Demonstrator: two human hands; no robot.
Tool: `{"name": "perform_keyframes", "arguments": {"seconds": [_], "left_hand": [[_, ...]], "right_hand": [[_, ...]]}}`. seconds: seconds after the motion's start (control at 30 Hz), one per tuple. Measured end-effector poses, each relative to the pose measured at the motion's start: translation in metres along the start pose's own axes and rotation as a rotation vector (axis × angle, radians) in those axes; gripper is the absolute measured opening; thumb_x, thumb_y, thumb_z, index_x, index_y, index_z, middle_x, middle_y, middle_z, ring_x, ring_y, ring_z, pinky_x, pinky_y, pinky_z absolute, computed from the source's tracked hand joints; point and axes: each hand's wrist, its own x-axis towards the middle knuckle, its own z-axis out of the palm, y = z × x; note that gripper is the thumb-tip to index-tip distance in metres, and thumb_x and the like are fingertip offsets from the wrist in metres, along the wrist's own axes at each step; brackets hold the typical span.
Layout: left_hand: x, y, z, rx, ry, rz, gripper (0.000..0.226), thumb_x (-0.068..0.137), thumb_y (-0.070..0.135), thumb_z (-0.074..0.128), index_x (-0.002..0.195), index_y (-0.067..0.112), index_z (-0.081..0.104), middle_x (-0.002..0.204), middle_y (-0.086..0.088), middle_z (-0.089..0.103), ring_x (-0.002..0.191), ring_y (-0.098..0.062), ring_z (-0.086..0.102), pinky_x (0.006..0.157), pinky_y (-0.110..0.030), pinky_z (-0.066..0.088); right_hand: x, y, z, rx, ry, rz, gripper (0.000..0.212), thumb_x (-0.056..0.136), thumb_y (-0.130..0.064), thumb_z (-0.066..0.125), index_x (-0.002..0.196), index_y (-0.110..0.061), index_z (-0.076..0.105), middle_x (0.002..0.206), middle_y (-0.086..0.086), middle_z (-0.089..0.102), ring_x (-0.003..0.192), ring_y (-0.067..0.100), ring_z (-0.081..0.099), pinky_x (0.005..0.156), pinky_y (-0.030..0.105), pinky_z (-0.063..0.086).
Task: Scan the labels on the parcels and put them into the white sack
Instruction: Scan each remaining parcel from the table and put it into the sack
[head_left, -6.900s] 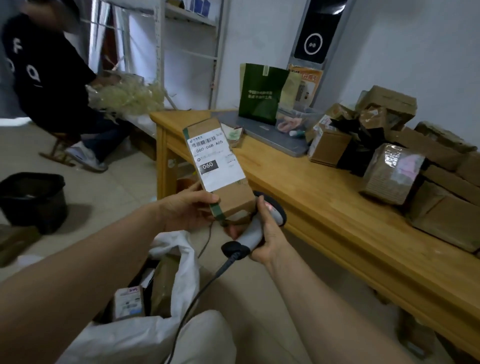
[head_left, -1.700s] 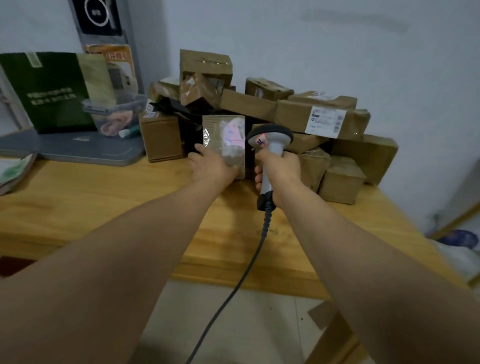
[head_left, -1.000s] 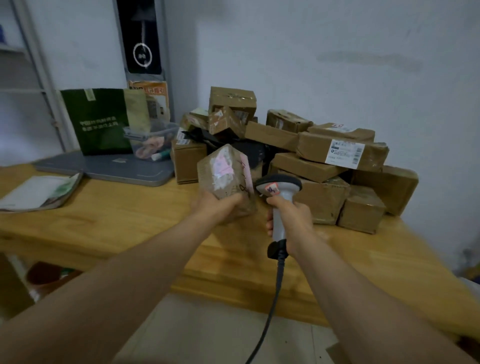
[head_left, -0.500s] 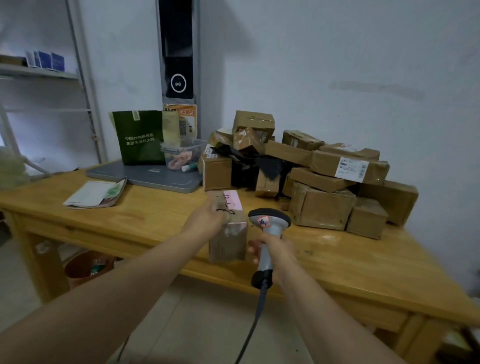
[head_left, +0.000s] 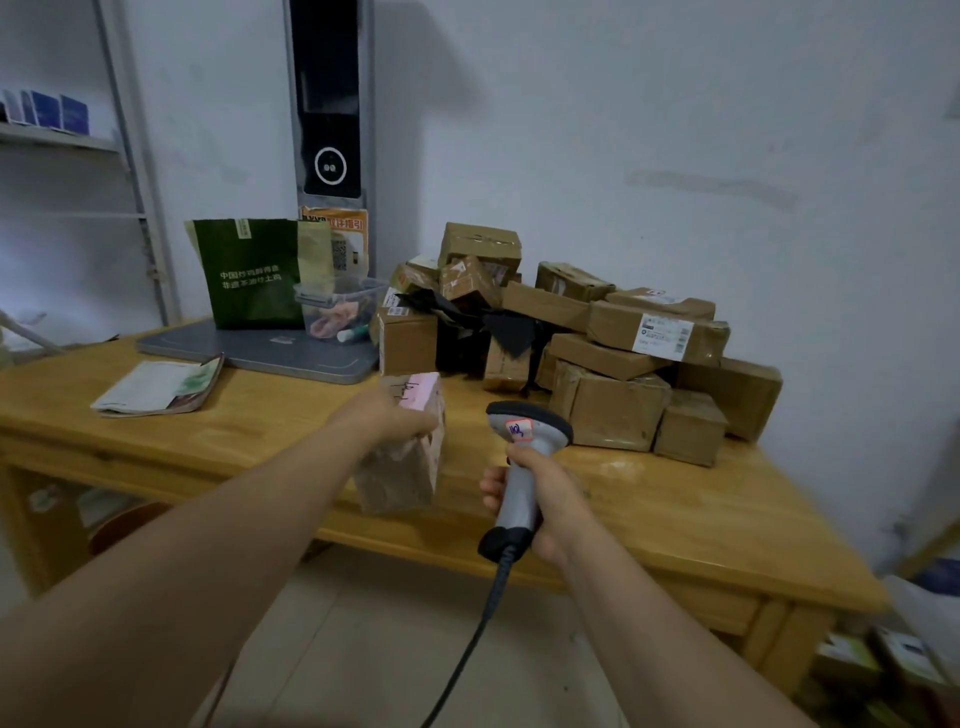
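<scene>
L hand (head_left: 387, 415) grips a small brown parcel (head_left: 402, 467) w/ a pink label (head_left: 422, 392) on its upper end, fingers curled over the top. It's held in the air at the table's (head_left: 208, 431) front edge, just left of the scanner (head_left: 524, 447), not touching it. R hand (head_left: 540, 483) is wrapped round the scanner handle. My read: parcel picked, scan prob. not done yet, bagging still to do. A big pile of parcels (head_left: 613, 353) sits by the wall – task looks far from over. White sack not in view.
</scene>
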Motion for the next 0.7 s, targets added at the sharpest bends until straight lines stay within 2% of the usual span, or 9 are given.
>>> {"name": "perform_keyframes", "arguments": {"seconds": [0.03,0.1,0.17,0.23,0.33,0.43,0.53,0.63,0.7], "left_hand": [[0.002,-0.010,-0.005,-0.133,0.003,-0.019,0.063,0.075,0.046,0.071,0.123,0.012,0.049,0.094,-0.007,0.062,0.081,-0.024,0.061,0.055,-0.032,0.050],[0.004,-0.032,-0.012,-0.369,0.009,-0.042,0.057,0.067,0.039,0.078,0.107,0.006,0.054,0.087,-0.008,0.065,0.078,-0.023,0.063,0.053,-0.030,0.049],[0.004,-0.055,-0.014,-0.569,-0.031,-0.051,0.054,0.062,0.031,0.080,0.102,0.004,0.058,0.082,-0.010,0.073,0.077,-0.023,0.068,0.053,-0.029,0.051],[0.000,-0.071,-0.014,-0.664,-0.045,-0.062,0.051,0.061,0.026,0.079,0.101,0.001,0.061,0.073,-0.008,0.074,0.072,-0.021,0.070,0.051,-0.027,0.050],[-0.005,-0.086,-0.014,-0.646,-0.043,-0.064,0.052,0.059,0.029,0.077,0.101,0.002,0.064,0.081,-0.011,0.073,0.079,-0.024,0.068,0.058,-0.029,0.049],[-0.010,-0.093,-0.020,-0.636,-0.108,-0.086,0.044,0.063,0.023,0.078,0.100,0.005,0.064,0.081,-0.007,0.073,0.081,-0.021,0.067,0.059,-0.029,0.053],[-0.014,-0.103,-0.022,-0.643,-0.124,-0.105,0.042,0.067,0.017,0.079,0.103,0.004,0.062,0.095,-0.012,0.071,0.090,-0.024,0.068,0.070,-0.033,0.056],[-0.017,-0.110,-0.021,-0.612,-0.081,-0.066,0.039,0.069,0.020,0.080,0.099,0.005,0.060,0.093,-0.011,0.071,0.087,-0.023,0.068,0.062,-0.028,0.053],[-0.017,-0.111,-0.021,-0.607,-0.031,-0.030,0.032,0.070,0.022,0.080,0.089,0.011,0.057,0.089,-0.007,0.067,0.085,-0.020,0.065,0.059,-0.026,0.050]], "right_hand": [[-0.002,0.000,0.000,0.027,-0.031,0.006,0.018,0.091,-0.016,0.064,0.101,-0.002,0.060,0.066,0.011,0.068,0.057,0.021,0.066,0.051,0.029,0.055],[-0.006,0.000,0.000,0.049,-0.072,0.016,0.013,0.088,-0.014,0.065,0.094,-0.003,0.061,0.063,0.008,0.066,0.055,0.019,0.065,0.049,0.028,0.053],[-0.009,0.000,0.003,0.039,-0.098,0.022,0.010,0.087,-0.013,0.064,0.093,-0.005,0.060,0.061,0.006,0.064,0.050,0.017,0.060,0.045,0.026,0.048],[-0.012,0.001,0.008,0.026,-0.116,0.025,0.010,0.084,-0.013,0.065,0.090,-0.006,0.060,0.061,0.006,0.062,0.047,0.016,0.054,0.043,0.024,0.045],[-0.018,0.003,0.016,-0.013,-0.131,0.025,0.013,0.082,-0.014,0.067,0.089,-0.006,0.060,0.060,0.006,0.059,0.045,0.016,0.052,0.042,0.023,0.044],[-0.023,0.004,0.022,-0.078,-0.140,0.009,0.019,0.082,-0.015,0.069,0.095,-0.004,0.062,0.058,0.006,0.058,0.044,0.016,0.052,0.042,0.023,0.044],[-0.029,0.007,0.025,-0.126,-0.177,0.015,0.022,0.085,-0.018,0.068,0.101,-0.003,0.062,0.059,0.007,0.060,0.047,0.017,0.055,0.044,0.024,0.047],[-0.036,0.010,0.028,-0.152,-0.194,0.031,0.023,0.086,-0.021,0.069,0.102,-0.005,0.063,0.063,0.008,0.066,0.053,0.019,0.063,0.050,0.027,0.053],[-0.038,0.009,0.031,-0.164,-0.201,0.025,0.020,0.086,-0.021,0.070,0.099,-0.007,0.063,0.062,0.007,0.065,0.050,0.017,0.060,0.047,0.025,0.050]]}}
